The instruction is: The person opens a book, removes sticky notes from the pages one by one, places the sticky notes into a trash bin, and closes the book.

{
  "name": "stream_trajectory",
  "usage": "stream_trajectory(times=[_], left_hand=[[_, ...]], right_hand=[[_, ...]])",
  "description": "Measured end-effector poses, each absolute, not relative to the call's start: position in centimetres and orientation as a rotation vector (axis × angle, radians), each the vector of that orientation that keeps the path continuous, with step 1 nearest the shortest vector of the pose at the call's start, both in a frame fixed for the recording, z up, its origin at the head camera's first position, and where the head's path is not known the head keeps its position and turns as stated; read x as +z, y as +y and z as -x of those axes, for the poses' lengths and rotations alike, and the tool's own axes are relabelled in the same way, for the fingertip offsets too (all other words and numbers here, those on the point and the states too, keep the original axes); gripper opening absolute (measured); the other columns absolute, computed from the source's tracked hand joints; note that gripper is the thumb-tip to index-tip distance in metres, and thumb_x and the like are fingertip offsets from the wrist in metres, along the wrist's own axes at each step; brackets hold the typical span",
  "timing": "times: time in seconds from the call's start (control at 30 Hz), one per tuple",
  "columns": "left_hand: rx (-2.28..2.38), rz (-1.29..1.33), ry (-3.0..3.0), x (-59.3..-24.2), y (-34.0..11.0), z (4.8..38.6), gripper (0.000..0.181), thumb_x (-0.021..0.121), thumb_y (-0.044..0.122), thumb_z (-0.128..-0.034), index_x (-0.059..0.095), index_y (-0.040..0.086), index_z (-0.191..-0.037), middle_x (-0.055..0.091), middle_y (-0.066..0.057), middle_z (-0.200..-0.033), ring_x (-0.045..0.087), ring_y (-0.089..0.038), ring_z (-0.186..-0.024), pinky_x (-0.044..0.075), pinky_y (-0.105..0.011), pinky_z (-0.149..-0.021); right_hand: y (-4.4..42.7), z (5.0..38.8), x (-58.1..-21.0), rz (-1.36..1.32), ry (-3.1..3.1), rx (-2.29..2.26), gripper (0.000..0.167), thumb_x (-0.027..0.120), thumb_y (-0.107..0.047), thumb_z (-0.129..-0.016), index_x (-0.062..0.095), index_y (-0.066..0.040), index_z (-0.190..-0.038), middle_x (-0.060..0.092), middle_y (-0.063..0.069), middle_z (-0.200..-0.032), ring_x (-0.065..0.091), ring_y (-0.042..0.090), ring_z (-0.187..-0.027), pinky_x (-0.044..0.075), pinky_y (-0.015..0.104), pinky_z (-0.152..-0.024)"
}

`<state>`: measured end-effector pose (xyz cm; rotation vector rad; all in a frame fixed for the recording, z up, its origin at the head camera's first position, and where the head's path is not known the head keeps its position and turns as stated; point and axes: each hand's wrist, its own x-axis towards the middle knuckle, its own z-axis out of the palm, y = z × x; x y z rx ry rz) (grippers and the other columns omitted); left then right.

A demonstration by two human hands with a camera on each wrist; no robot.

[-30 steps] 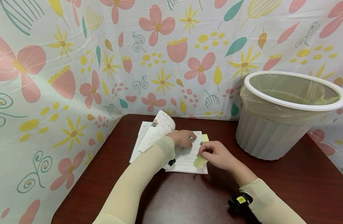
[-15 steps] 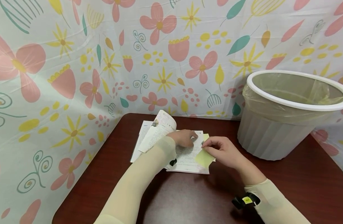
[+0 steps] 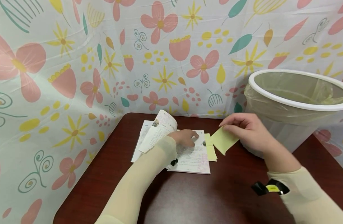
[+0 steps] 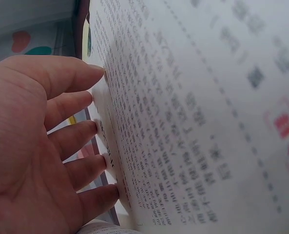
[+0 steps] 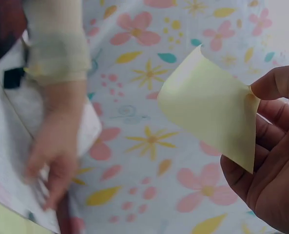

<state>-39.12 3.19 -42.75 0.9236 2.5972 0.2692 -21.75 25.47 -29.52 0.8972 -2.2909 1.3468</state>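
Note pinched in right grip, just past edge of book; left grip relaxed atop it.

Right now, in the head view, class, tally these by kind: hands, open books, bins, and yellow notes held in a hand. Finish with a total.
Hands: 2, the left hand and the right hand
Open book: 1
Bin: 1
Yellow note held in a hand: 1
Total: 5

Matt paper note in the right hand, glossy wood-look table beneath the grip, ribbed plastic bin beyond.
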Motion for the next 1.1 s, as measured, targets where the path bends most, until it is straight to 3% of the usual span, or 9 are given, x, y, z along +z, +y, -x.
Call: stream_trajectory(times=[0.3, 0.5, 0.7, 0.87, 1.1], left_hand=[[0.285, -0.948, 2.590, -43.1, 2.9, 39.5, 0.058, 0.062, 0.027, -0.0959, 0.051, 0.032, -0.152, 0.041, 0.008, -0.164, 0.037, -0.016, -0.154, 0.038, -0.037, -0.122], [0.293, -0.954, 2.590, -42.7, 2.9, 39.1, 0.059, 0.061, 0.024, -0.0955, 0.050, 0.030, -0.153, 0.041, 0.006, -0.164, 0.036, -0.017, -0.154, 0.036, -0.037, -0.123], [0.303, -0.936, 2.591, -42.5, 2.8, 38.8, 0.060, 0.062, 0.024, -0.0952, 0.050, 0.030, -0.154, 0.042, 0.007, -0.164, 0.036, -0.017, -0.154, 0.036, -0.038, -0.123], [0.300, -0.928, 2.599, -42.7, 2.8, 38.9, 0.059, 0.063, 0.026, -0.0953, 0.050, 0.031, -0.153, 0.042, 0.007, -0.164, 0.037, -0.018, -0.154, 0.037, -0.038, -0.123], [0.314, -0.903, 2.609, -42.7, 2.6, 38.9, 0.059, 0.065, 0.026, -0.0946, 0.051, 0.032, -0.152, 0.042, 0.008, -0.164, 0.037, -0.017, -0.154, 0.037, -0.038, -0.123]], right_hand=[[28.3, 21.6, -21.9, -1.066, -2.187, 1.334, 0.023, 0.061, 0.023, -0.085, 0.074, 0.007, -0.097, 0.067, -0.001, -0.067, 0.051, 0.009, -0.052, 0.035, 0.027, -0.045], [30.6, 22.4, -16.5, -1.011, -2.172, 1.464, 0.017, 0.059, 0.022, -0.087, 0.071, 0.015, -0.098, 0.074, 0.006, -0.072, 0.064, 0.011, -0.052, 0.047, 0.022, -0.046], [33.4, 24.2, -11.7, -0.601, -2.222, 1.290, 0.012, 0.069, 0.007, -0.091, 0.078, -0.001, -0.090, 0.078, -0.010, -0.075, 0.063, 0.000, -0.054, 0.046, 0.012, -0.051], [36.6, 26.9, -9.4, -0.551, -2.215, 1.381, 0.024, 0.059, 0.007, -0.096, 0.078, -0.006, -0.088, 0.078, -0.012, -0.081, 0.069, 0.001, -0.061, 0.052, 0.011, -0.056], [40.6, 30.5, -8.3, -0.387, -2.133, 1.599, 0.037, 0.048, 0.006, -0.099, 0.078, -0.008, -0.082, 0.078, -0.011, -0.074, 0.070, 0.002, -0.058, 0.052, 0.015, -0.048]])
